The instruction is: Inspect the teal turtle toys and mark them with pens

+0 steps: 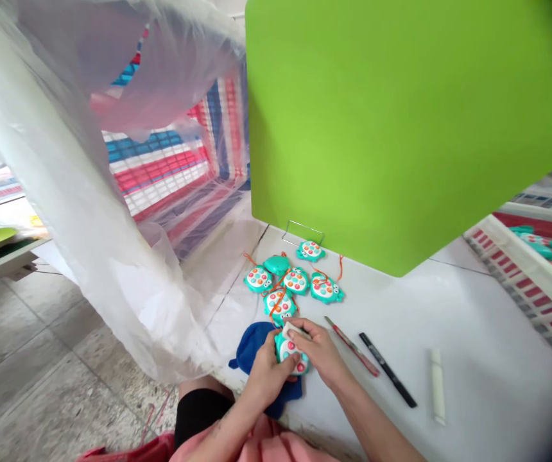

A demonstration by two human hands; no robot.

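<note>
On my feed, the near edge of the table (391, 308) runs just below the blue cloth (251, 346). Left of the cloth, a plastic sheet (78, 160) hangs down past the edge; beyond it, a green board (377, 128) bounds the far side. The widest stretch of table lies right of the cloth, where I see a red knife (353, 346), a black marker (388, 369) and a white marker (437, 385), with a basket (538, 301) farther out.

My hands hide part of the cloth; the board and basket are cut off by the frame.

The toy turtle (283, 353) is over the cloth; whether they touch, I can't tell. My left hand (269, 375) grasps it, and the fingers of my right hand (319, 346) pinch a white piece (289, 328) against its far end. It shows a green rim and colored buttons on white. Similar turtles (258, 279) with orange cords cluster just beyond the cloth.
</note>
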